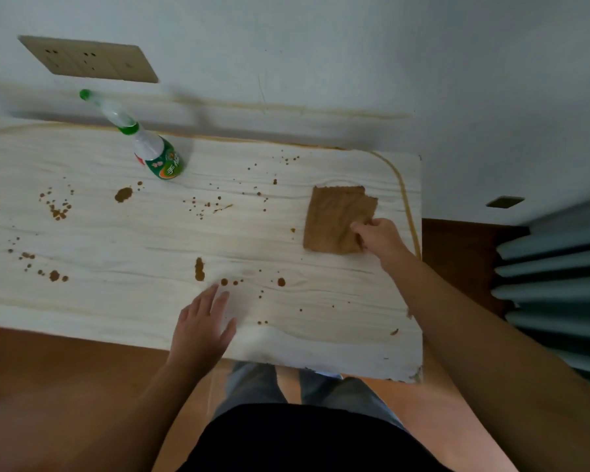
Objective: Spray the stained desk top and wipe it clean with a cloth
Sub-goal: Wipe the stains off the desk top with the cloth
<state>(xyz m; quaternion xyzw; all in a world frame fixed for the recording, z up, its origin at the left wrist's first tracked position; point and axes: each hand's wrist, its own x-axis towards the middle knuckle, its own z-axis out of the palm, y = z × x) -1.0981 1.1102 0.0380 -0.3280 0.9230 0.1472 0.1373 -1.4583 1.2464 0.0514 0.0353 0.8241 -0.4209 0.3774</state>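
Note:
The pale wood-grain desk top (123,240) carries several brown stains, such as a blot (123,194) left of middle and another (199,269) near the front. A spray bottle (150,148) with a green label and green nozzle stands at the back left. A folded brown cloth (334,219) lies at the right end. My right hand (377,235) pinches the cloth's right edge with curled fingers. My left hand (203,321) rests flat on the desk near the front edge, fingers straight.
A white wall with a beige socket plate (89,59) runs behind the desk. A grey-green ribbed radiator (556,277) stands to the right. Brown wooden floor (48,386) lies in front, with my legs and dark shirt below the desk edge.

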